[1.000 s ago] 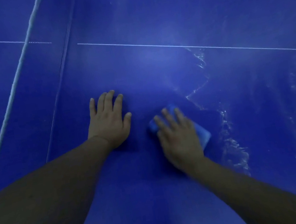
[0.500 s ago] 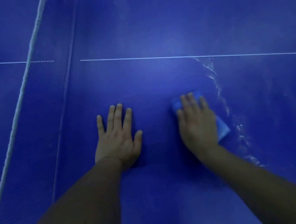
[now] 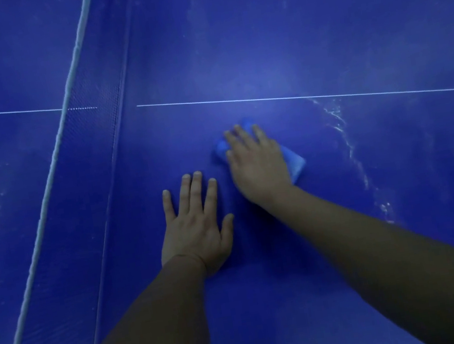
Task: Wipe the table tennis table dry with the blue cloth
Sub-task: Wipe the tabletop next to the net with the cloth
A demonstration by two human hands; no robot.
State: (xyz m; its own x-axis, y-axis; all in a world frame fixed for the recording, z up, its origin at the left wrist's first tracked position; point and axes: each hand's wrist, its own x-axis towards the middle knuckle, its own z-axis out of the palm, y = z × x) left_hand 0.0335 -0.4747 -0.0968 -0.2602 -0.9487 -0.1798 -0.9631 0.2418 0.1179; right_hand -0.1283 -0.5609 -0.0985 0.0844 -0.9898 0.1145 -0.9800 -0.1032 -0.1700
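The right hand (image 3: 257, 164), fingers flat and spread, presses the folded light-blue cloth (image 3: 296, 165) onto the dark-blue table tennis table (image 3: 257, 33). It has slid the cloth leftward, away from the white foamy water ridge (image 3: 345, 135), to just beside the left hand (image 3: 196, 230), which lies flat and holds nothing. The ridge is therefore still unwiped; shown are one cloth, two hands, one ridge and one mesh net (image 3: 86, 119).

Readable text, labels, brands, numbers, signs: none. Tabletop (image 3: 257, 33), net (image 3: 94, 127) and blue cloth (image 3: 296, 164) carry no legible lettering or print.
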